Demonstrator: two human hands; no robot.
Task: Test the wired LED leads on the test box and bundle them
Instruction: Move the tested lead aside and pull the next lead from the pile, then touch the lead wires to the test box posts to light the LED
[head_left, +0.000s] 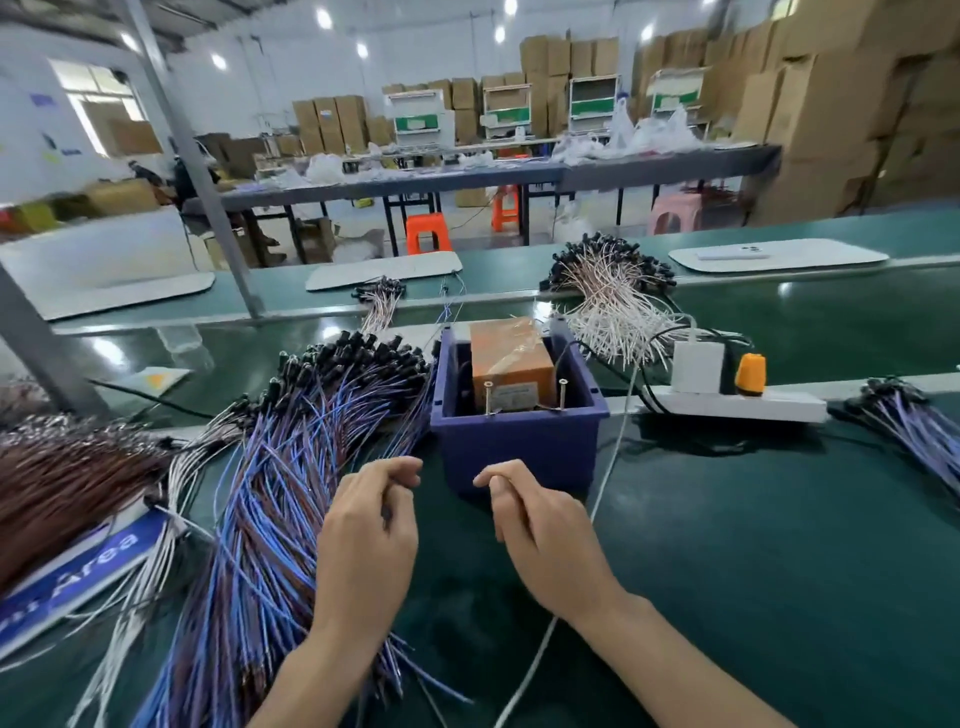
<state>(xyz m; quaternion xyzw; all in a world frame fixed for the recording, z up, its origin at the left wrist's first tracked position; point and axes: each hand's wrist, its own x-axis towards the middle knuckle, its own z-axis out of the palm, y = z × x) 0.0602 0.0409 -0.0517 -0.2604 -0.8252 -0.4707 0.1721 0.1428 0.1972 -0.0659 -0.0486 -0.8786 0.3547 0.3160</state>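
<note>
Green mat (727, 545), test box (519, 447), cardboard cartons (831, 104)

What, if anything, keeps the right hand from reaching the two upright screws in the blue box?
Probably nothing. The right hand is just in front of the blue box, whose top is open; the screws stand at its near wall, with nothing lying across them.
</note>
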